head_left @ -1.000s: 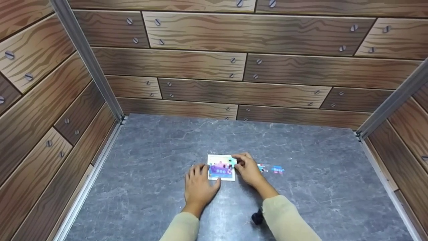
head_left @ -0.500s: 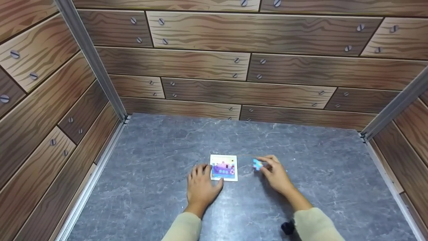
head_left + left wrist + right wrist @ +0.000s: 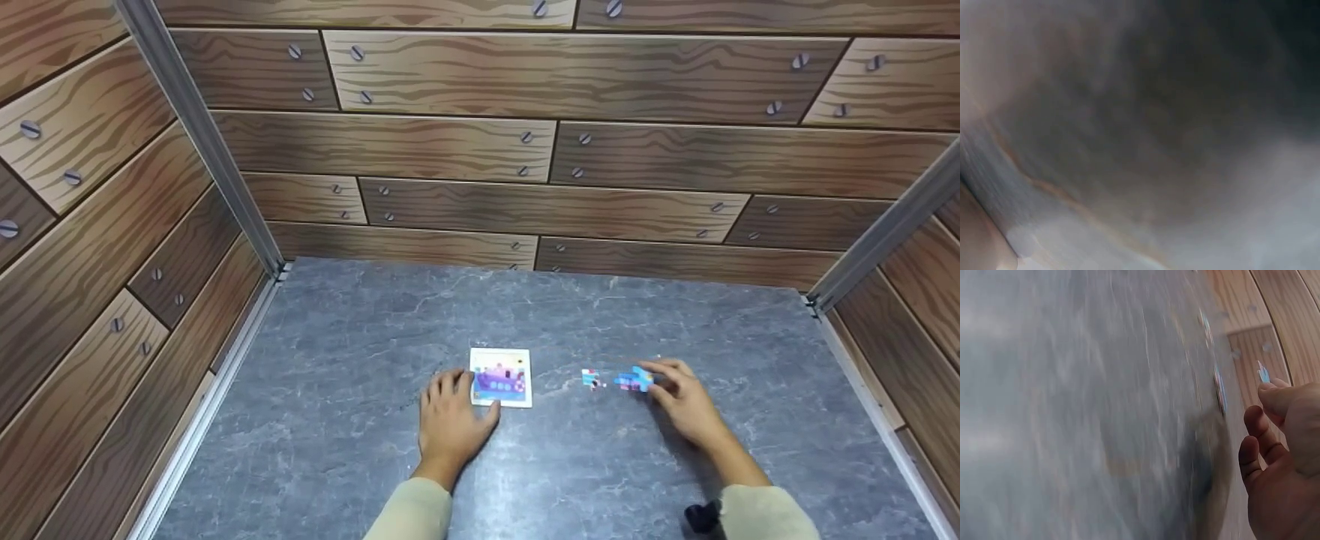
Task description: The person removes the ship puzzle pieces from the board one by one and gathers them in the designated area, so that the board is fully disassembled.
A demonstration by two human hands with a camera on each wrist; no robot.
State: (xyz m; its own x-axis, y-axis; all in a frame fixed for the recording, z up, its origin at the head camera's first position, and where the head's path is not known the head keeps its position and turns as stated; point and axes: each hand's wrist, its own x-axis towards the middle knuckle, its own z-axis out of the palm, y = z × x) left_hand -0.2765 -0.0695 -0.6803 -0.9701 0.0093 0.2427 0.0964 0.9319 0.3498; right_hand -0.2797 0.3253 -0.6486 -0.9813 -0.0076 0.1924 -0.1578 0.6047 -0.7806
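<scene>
A small white-bordered puzzle board (image 3: 501, 378) with a purple ship picture lies on the grey table. My left hand (image 3: 454, 420) rests at its left side, fingers spread, index and thumb at the border. To the right, my right hand (image 3: 688, 401) pinches a blue jigsaw piece (image 3: 1264, 373) between thumb and fingers, above the table. Just left of that hand, a blue and pink jigsaw piece (image 3: 627, 382) lies partly overlapped by the held one. Between it and the board lies a red, white and blue jigsaw piece (image 3: 592, 378). The left wrist view is too blurred to show the board.
Wood-patterned panels (image 3: 450, 142) enclose the grey table (image 3: 375, 322) at the back and both sides, with metal rails along the corners. A black object (image 3: 703, 517) sits at the right sleeve's cuff.
My right hand has moved from the board's upper right corner out to the right, taking the blue jigsaw piece away from the board. The left hand has stayed at the board.
</scene>
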